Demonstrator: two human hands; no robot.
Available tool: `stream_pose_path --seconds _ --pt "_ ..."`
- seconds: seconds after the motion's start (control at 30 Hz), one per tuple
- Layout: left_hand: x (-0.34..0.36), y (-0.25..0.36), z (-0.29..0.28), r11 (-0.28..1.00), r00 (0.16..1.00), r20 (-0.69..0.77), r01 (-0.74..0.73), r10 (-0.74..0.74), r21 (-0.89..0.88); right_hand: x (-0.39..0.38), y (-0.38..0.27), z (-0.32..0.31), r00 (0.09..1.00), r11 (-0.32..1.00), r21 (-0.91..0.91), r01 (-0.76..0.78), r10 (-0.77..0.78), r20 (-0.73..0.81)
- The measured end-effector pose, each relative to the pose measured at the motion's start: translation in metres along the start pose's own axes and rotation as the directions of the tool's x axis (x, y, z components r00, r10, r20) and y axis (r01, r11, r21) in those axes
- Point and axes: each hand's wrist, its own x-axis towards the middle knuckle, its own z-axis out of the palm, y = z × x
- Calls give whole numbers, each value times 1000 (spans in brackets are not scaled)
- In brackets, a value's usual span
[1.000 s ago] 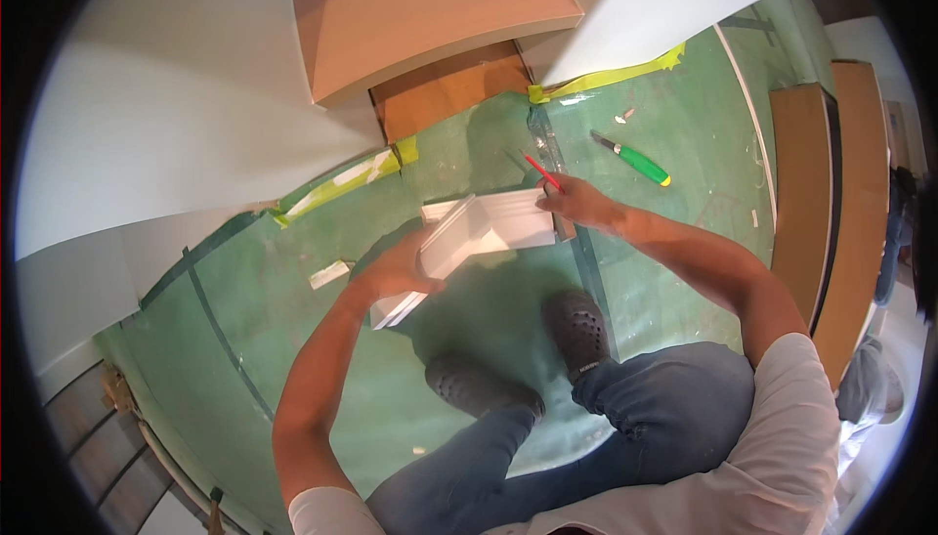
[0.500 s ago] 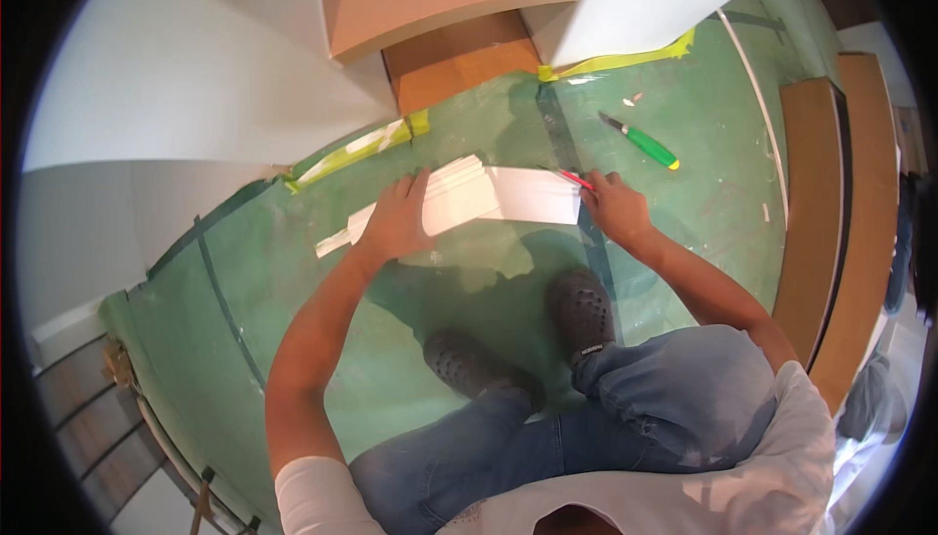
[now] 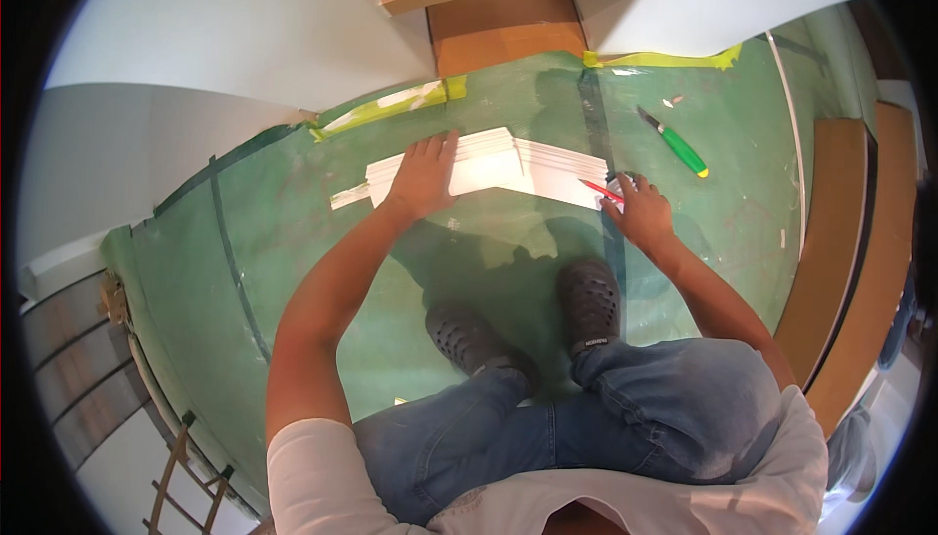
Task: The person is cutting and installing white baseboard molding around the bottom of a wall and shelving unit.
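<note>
Two white moulding pieces lie on the green floor covering, meeting at a shallow angle. My left hand (image 3: 422,179) grips across the left moulding piece (image 3: 486,162), its fingers over the far edge. Between my right thumb and fingers is a red pencil (image 3: 598,188), its tip over the right moulding piece (image 3: 555,171). That right hand (image 3: 645,211) is at the right end of this piece, some of its fingers along the end. A short, narrow white strip (image 3: 349,197) juts out beyond the left piece's far-left end. Ridged profiles run along the far sides of both pieces.
A green-handled knife (image 3: 679,147) lies beyond my right hand. Long brown boards (image 3: 826,242) stand at the right. Yellow tape (image 3: 391,105) edges the covering (image 3: 518,291) by white walls and an orange-brown step (image 3: 508,32). My dark clogs (image 3: 589,302) are close below the mouldings.
The right moulding piece now shows its ridged profile along the far side. The pencil has swung its tip over that piece, and my right hand has shifted at its end. My left hand keeps its hold.
</note>
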Motion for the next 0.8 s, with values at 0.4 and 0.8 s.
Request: stream_pose_path --seconds 0.4,0.8 --pt "-3 81 1 881 917 -20 -377 399 286 20 -38 -1 961 465 881 -93 -191 202" --pt "-10 93 1 905 932 31 -357 360 230 18 -32 6 942 502 857 -115 -220 256"
